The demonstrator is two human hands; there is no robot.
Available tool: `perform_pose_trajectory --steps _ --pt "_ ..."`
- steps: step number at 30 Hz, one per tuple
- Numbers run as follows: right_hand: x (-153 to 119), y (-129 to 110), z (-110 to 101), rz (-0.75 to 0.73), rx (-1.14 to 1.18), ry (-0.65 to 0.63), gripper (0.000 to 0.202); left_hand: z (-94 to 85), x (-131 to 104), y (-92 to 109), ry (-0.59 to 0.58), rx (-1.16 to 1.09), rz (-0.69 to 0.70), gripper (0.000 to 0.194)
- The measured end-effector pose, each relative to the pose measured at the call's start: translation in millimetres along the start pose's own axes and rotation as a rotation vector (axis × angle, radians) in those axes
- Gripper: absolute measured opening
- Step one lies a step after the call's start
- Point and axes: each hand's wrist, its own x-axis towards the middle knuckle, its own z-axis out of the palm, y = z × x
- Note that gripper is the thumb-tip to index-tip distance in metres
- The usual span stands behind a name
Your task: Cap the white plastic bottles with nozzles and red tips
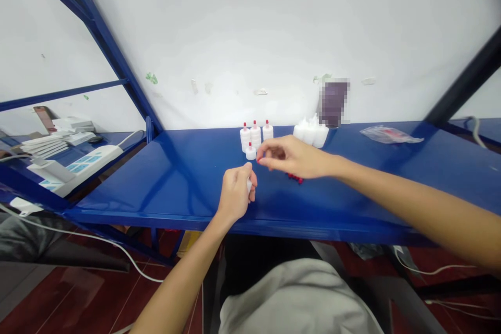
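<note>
White plastic bottle [249, 186], mostly hidden, sits in left hand [234, 192], fingers curled round it, thumb on top. Right hand [291, 156], at 2 o'clock from left, pinches a small red cap [259, 159] between thumb and forefinger; other fingers bent. Four capped bottles [255, 135] upright on blue shelf [188, 167], about 1 o'clock from left hand. White bottle cluster [309, 131] at 1 o'clock from right hand; loose caps [295, 178] at 5 o'clock, beside its palm. Clear bag [391, 134] at 3 o'clock from cluster.

Handling, judged: bottle likely light if empty, fill can't tell; soft walls that dent, a bit slick, not fragile. Best grip round the body, low. Cap probably stiffer, tiny, easy to drop; take by sides. No brand or writing readable; power strip [74, 168] print too small, wall patch [333, 103] pixelated.
</note>
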Motion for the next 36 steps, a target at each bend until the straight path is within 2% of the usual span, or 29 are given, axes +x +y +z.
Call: perform_pose_trajectory --steps 4,10,18,24,26,28,30,32,34,36 --pt "0 -23 16 -0.087 0.100 -0.071 0.012 -1.0 -2 1 -0.048 -0.030 0.072 0.051" --pt "-2 -23 23 -0.185 -0.029 0.049 0.008 -3.6 -4 -1 -0.079 -0.014 0.186 0.054" --pt "-6 -28 19 -0.152 -0.078 0.020 0.007 -5.2 -3 -2 -0.090 0.014 0.230 0.053" --pt "-14 -23 33 -0.044 0.167 -0.001 0.012 -7.9 -6 -3 -0.116 0.083 0.286 0.046" --pt "-16 -21 40 -0.042 0.214 0.027 0.011 -7.1 -8 -2 -0.094 0.111 0.311 0.044" --pt "-14 -20 44 -0.061 0.245 0.052 0.010 -5.0 -9 -2 -0.040 0.046 0.313 0.043" --pt "-6 -18 42 -0.070 0.267 0.101 0.012 -2.3 -7 -1 0.026 -0.092 0.277 0.040" --pt "7 -12 32 -0.054 0.271 0.240 0.015 0.1 -4 -1 0.083 -0.184 0.202 0.037" --pt "23 -2 18 -0.022 0.208 0.435 0.015 1.7 -1 -2 0.106 -0.155 0.139 0.035" --pt "39 11 4 0.013 0.027 0.538 0.013 2.6 1 -4 0.089 -0.052 0.110 0.039"
